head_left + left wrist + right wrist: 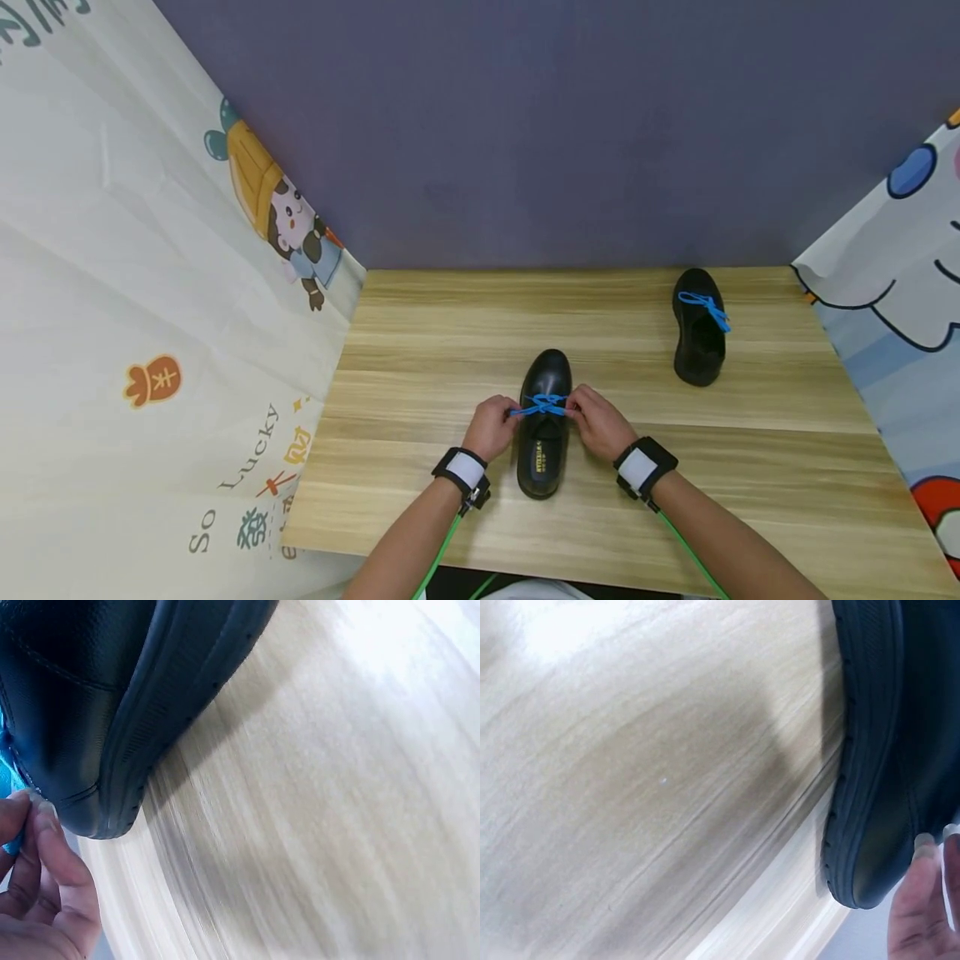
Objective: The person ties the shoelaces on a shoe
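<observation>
A black leather shoe sits on the wooden table, toe pointing away from me, with a blue shoelace crossing its opening in a bow-like tangle. On the shoe's left side my left hand pinches one part of the lace between thumb and fingertips; blue lace also shows beside those fingers in the left wrist view. Opposite it, my right hand pinches the lace at the shoe's right edge. The right wrist view shows the right fingertips close to the shoe's side, with the lace hidden there.
A second black shoe with a tied blue lace stands at the back right of the wooden table. A dark panel rises behind the table. Printed cloths hang at the left and right.
</observation>
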Motion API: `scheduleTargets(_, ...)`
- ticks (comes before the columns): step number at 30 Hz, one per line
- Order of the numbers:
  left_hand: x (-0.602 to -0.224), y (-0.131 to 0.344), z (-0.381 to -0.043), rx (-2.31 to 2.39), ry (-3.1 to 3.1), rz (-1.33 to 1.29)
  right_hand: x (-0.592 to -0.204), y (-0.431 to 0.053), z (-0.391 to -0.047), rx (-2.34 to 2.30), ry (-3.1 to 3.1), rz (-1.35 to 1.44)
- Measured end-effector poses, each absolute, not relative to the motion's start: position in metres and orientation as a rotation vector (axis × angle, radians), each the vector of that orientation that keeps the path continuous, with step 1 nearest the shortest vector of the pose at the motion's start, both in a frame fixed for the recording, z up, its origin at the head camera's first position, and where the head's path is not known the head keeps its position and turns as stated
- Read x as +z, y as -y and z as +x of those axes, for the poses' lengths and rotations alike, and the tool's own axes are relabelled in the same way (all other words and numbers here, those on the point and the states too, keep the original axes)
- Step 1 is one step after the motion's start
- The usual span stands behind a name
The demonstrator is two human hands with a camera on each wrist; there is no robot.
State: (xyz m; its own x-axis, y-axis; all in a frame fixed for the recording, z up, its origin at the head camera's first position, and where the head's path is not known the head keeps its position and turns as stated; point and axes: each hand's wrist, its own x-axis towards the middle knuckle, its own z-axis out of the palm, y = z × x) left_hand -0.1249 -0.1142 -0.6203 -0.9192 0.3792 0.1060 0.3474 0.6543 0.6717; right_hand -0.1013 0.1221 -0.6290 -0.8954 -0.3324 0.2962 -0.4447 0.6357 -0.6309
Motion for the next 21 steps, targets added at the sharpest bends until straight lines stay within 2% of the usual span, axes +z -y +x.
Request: scheduleTargets(21, -0.6176, 0.106, -0.1239, 0.999, -2.89, 0.684, -0.6255, -0.1243, -0.1035, 1.1, 2.705, 0.66)
